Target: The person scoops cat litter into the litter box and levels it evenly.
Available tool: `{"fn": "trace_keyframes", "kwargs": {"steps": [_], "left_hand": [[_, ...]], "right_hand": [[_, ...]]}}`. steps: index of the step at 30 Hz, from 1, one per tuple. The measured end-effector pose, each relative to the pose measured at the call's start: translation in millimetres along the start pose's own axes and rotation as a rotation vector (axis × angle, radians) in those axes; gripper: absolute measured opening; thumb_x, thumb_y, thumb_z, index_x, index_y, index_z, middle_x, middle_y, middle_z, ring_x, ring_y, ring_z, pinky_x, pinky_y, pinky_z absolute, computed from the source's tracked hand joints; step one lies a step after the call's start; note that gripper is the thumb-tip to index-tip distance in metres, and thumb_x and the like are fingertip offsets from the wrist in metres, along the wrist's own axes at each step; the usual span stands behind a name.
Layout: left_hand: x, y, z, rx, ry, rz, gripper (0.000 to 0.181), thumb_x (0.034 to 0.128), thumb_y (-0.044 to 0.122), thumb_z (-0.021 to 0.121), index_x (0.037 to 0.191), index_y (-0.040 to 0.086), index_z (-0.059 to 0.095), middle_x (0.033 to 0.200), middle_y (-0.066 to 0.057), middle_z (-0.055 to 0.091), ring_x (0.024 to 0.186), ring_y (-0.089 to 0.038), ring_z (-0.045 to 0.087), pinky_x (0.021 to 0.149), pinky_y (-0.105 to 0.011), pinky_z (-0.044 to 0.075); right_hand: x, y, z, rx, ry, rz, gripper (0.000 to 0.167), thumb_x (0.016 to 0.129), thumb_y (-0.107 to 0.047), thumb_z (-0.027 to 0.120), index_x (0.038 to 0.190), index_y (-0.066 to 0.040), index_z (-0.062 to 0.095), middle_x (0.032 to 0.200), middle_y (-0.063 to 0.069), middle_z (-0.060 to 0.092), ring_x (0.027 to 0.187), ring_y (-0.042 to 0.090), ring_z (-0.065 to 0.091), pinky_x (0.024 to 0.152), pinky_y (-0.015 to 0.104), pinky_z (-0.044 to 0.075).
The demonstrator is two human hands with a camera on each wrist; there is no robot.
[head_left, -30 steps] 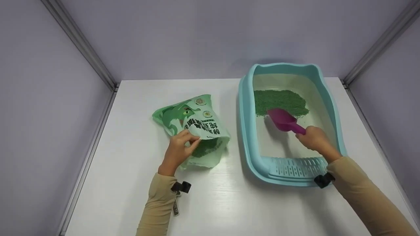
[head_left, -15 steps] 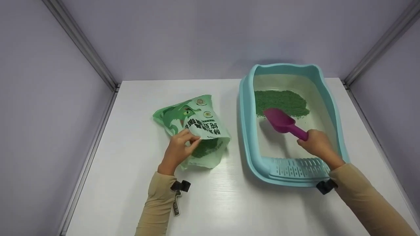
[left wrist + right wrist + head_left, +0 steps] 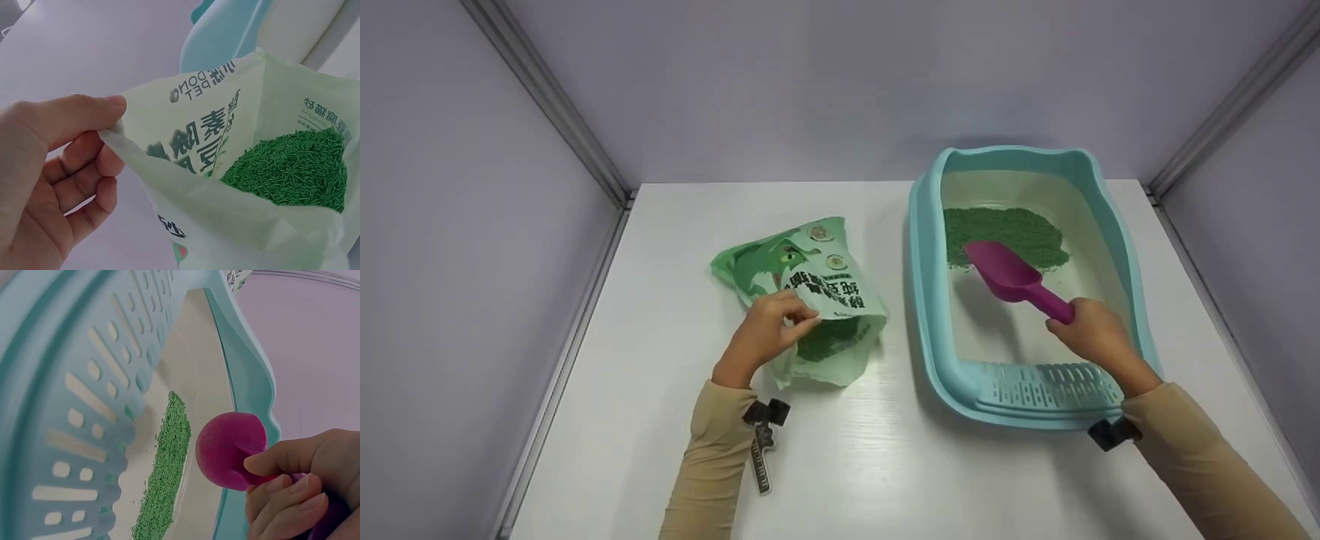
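My left hand (image 3: 769,330) pinches the open edge of a pale green printed bag (image 3: 840,289) lying on the table. In the left wrist view the bag's mouth gapes, showing green pellets (image 3: 292,169) inside. My right hand (image 3: 1095,334) grips the handle of a magenta scoop (image 3: 1005,271), held above a blue litter tray (image 3: 928,300). No pellets show in the scoop's bowl. Green pellets (image 3: 1012,232) lie spread on the tray's floor toward its far end. In the right wrist view the fingers (image 3: 289,500) wrap the scoop's handle.
The bag and tray stand apart on a white table (image 3: 840,465). A slotted step (image 3: 1035,386) forms the tray's near end. Pale walls enclose the table at the back and both sides. A small tag (image 3: 760,465) hangs by my left wrist.
My right hand has moved slightly toward me and to the right, and the scoop has tilted a little. My left wrist has shifted slightly left, with the pinch on the bag's edge kept.
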State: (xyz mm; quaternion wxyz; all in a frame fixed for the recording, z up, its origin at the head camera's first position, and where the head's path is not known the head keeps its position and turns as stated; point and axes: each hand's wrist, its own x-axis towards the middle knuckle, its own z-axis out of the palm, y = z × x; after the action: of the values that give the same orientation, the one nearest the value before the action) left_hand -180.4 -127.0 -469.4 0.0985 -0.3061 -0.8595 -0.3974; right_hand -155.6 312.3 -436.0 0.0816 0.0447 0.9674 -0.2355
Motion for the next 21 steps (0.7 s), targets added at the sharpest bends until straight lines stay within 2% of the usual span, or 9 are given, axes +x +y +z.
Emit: {"fn": "trace_keyframes", "kwargs": {"steps": [3, 11, 18, 21], "left_hand": [[0.9, 0.0, -1.4, -0.016, -0.02, -0.024, 0.009, 0.086, 0.01, 0.071, 0.081, 0.003, 0.074, 0.076, -0.013, 0.064, 0.069, -0.021, 0.064, 0.066, -0.038, 0.058], [2.8, 1.4, -4.3, -0.026, -0.038, -0.025, 0.008, 0.0858, 0.009, 0.071, 0.084, 0.002, 0.074, 0.076, -0.013, 0.065, 0.071, -0.022, 0.065, 0.068, -0.035, 0.059], [7.1, 0.5, -7.1, -0.021, -0.099, -0.061, 0.009, 0.0859, 0.01, 0.071, 0.085, 0.001, 0.075, 0.078, -0.014, 0.068, 0.073, -0.023, 0.066, 0.07, -0.038, 0.058], [8.0, 0.2, -7.5, -0.025, -0.112, -0.078, 0.01, 0.0856, 0.011, 0.071, 0.085, 0.002, 0.075, 0.079, -0.014, 0.069, 0.073, -0.023, 0.067, 0.07, -0.034, 0.058]], "right_hand": [[-2.0, 1, -1, 0.007, 0.018, -0.015, 0.027, 0.089, -0.015, 0.059, 0.086, 0.012, 0.056, 0.065, 0.011, 0.05, 0.059, 0.019, 0.045, 0.05, 0.027, 0.034], [-10.0, 0, -4, 0.023, 0.079, -0.058, 0.027, 0.087, -0.013, 0.061, 0.082, 0.013, 0.056, 0.063, 0.012, 0.05, 0.057, 0.02, 0.044, 0.049, 0.027, 0.033], [-24.1, -12, -10, 0.043, 0.079, -0.061, 0.03, 0.089, -0.013, 0.061, 0.093, 0.017, 0.057, 0.068, 0.017, 0.054, 0.06, 0.021, 0.047, 0.051, 0.027, 0.035], [-31.7, -16, -11, 0.043, 0.112, -0.088, 0.029, 0.088, -0.011, 0.062, 0.092, 0.017, 0.057, 0.066, 0.016, 0.053, 0.057, 0.02, 0.045, 0.05, 0.027, 0.034]]}}
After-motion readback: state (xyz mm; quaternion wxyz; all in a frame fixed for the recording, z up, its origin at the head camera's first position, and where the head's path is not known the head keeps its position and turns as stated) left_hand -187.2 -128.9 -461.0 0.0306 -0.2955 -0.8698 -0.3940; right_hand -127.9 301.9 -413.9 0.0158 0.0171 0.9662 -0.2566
